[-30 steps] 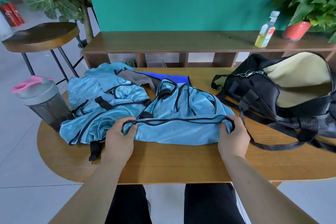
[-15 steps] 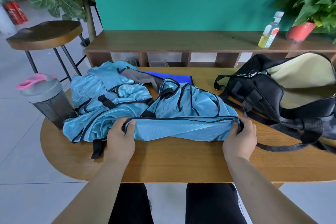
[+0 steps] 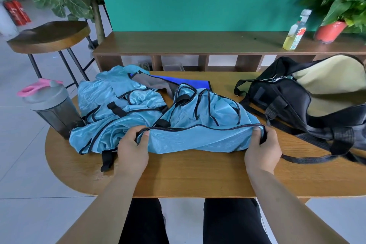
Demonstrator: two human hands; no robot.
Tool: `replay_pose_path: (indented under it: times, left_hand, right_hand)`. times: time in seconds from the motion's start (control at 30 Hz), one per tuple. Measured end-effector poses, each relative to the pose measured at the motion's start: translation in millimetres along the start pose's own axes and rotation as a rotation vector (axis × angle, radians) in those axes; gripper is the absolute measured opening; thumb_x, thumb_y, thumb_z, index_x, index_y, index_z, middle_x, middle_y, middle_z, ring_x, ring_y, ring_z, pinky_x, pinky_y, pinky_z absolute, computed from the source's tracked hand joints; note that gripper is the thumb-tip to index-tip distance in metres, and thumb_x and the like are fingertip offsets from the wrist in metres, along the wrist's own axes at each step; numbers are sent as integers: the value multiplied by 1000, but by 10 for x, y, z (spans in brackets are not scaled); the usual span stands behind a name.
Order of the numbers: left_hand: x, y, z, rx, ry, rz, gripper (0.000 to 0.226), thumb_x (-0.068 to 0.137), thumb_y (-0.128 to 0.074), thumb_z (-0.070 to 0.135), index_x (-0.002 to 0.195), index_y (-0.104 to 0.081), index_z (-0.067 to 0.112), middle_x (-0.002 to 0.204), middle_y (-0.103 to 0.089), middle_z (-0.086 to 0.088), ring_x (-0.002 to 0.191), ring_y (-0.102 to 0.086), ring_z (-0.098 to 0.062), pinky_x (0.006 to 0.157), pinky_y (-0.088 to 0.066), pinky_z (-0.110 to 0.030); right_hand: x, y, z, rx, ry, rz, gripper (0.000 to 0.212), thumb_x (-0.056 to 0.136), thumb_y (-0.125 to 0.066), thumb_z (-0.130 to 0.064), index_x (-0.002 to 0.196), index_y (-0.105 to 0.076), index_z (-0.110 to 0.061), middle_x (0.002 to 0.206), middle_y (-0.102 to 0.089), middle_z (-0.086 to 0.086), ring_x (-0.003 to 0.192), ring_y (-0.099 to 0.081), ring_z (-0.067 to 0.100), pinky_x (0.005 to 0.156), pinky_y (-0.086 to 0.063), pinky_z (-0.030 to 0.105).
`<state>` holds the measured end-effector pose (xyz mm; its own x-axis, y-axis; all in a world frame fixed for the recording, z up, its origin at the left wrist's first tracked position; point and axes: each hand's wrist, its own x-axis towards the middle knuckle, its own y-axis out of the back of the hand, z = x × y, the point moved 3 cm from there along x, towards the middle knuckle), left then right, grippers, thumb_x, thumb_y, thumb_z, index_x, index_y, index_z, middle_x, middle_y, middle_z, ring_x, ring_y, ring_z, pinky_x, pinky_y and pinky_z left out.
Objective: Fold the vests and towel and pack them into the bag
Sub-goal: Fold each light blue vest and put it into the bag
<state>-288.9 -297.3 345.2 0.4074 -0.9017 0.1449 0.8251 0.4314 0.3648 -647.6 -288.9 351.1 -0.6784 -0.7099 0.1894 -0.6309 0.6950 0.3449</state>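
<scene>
vests point(image 3: 198, 117) left of bag point(image 3: 287, 105), on table point(image 3: 198, 174)

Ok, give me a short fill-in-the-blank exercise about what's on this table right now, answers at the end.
1. The left hand and right hand pinch the dark-trimmed edge of a light ____ vest.
2. The ____ bag lies open near the right hand.
3. The shaker bottle at the left edge of the table has a ____ handle.
Answers: blue; black; pink.
</scene>
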Motion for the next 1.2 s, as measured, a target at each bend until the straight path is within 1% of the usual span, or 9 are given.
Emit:
replay_pose_path:
  times: [0.07, 0.23, 0.33, 0.47, 0.7, 0.83, 0.93, 1.07, 1.2]
  left_hand:
    - [-6, 9, -1, -19, 7, 10, 16, 104, -65, 25, 117, -70, 32, 109, -70, 16, 106, -64, -6, 100, -55, -39]
    - [-20, 34, 16, -49, 23, 29, 21, 102, -67, 18, 107, -72, 38, 107, -70, 18, 97, -63, 5, 87, -53, -23]
    - [-4, 25, 2, -89, 45, 26, 23, 101, -68, 19, 109, -73, 40, 109, -71, 20, 100, -64, 5, 89, -50, -21]
    - [20, 28, -37, -118, 53, 38, 18, 104, -65, 30, 120, -72, 33, 111, -72, 18, 107, -65, 2, 97, -49, -24]
    - [16, 113, 185, -43, -33, 73, 17, 106, -60, 34, 115, -69, 23, 95, -68, 11, 87, -61, 5, 85, -50, -27]
    - [324, 291, 677, -12, -164, 74, 14, 105, -64, 28, 113, -71, 19, 97, -68, 14, 87, -61, 6, 76, -43, -7]
    - [579, 453, 1199, -9, -285, 86, 10, 103, -66, 24, 112, -71, 20, 99, -68, 17, 87, -61, 6, 74, -40, -2]
    - [836, 691, 1806, -49, -402, 101, 8, 102, -68, 22, 109, -72, 21, 100, -73, 5, 88, -64, -6, 81, -48, -15]
    - [1030, 912, 2309, -182, -381, 54, 5, 100, -72, 25, 105, -74, 25, 103, -76, -1, 92, -67, -11, 88, -53, -28]
  right_hand:
    - [-10, -3, -9, -7, 4, 8, 30, 111, -46, -36, 129, -60, -16, 99, -64, -6, 92, -61, 17, 67, -43, 22]
    - [-14, -22, -4, 9, -5, 22, 30, 112, -45, -23, 139, -57, -27, 125, -65, -6, 113, -59, 16, 99, -52, 37]
    - [-6, -39, 25, 7, -1, 9, 35, 111, -44, -14, 137, -58, -35, 133, -66, -5, 122, -61, 19, 104, -54, 41]
    - [-19, -29, 23, -9, -10, -4, 43, 108, -44, -5, 132, -61, -37, 129, -65, -11, 120, -60, 16, 102, -56, 42]
    - [-21, 64, -155, -1, 3, -61, 56, 97, -45, 9, 127, -65, -33, 124, -60, -15, 113, -55, 9, 104, -53, 39]
    - [315, 211, -576, 5, 112, -62, 49, 98, -48, 4, 122, -70, -33, 120, -68, -12, 111, -64, 16, 102, -55, 43]
    - [604, 375, -1029, 48, 221, -71, 37, 100, -54, -3, 118, -72, -30, 117, -68, -11, 107, -64, 10, 103, -53, 34]
    - [943, 591, -1585, 74, 280, -85, 27, 102, -60, -10, 115, -72, -30, 103, -70, -19, 90, -63, -8, 86, -47, 15]
    - [1270, 784, -2009, 209, 294, -166, 22, 102, -66, -14, 110, -75, -32, 97, -72, -14, 85, -65, 2, 83, -54, 25]
